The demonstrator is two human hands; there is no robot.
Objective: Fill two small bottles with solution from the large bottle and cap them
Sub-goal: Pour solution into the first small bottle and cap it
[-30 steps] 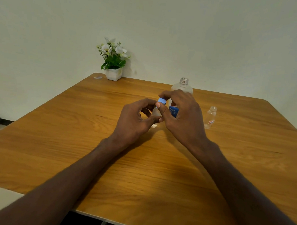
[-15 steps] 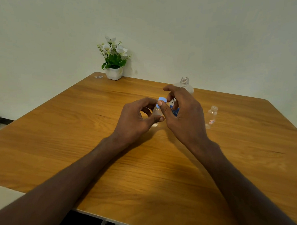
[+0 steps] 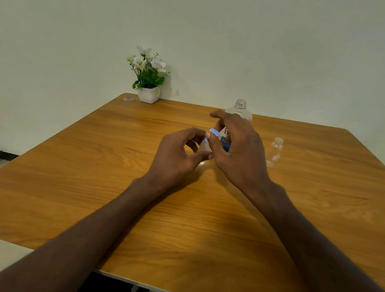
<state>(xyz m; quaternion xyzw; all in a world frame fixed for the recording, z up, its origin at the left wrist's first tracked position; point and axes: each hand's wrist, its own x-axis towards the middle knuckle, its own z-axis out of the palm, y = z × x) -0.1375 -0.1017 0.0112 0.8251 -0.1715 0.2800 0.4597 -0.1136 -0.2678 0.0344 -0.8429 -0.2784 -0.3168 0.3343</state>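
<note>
Capping of the first small bottle looks to be the step in hand. Taking the large bottle (image 3: 239,110) as the landmark and working from the left: the potted white flowers (image 3: 148,77) stand well to its left at the far corner of the wooden surface (image 3: 75,174), with a small clear scrap beside the pot that is too small to identify. Just in front and left of the large bottle, the left hand (image 3: 177,158) curls its fingers and thumb round the first small bottle (image 3: 204,149), steadying its clear body upright on the surface. The right hand (image 3: 237,152) pinches the blue cap (image 3: 212,133) at that bottle's mouth between thumb and fingers, and hides most of the large bottle's label. To the right of the large bottle, the second small bottle (image 3: 274,151) stands apart, uncapped. Next, by my reading, the cap needs turning until snug while the left hand resists the twist; then the second bottle needs attention. Liquid levels in all three bottles are hard to judge through the clear plastic, and whether the threads have caught is hidden by the fingers.
</note>
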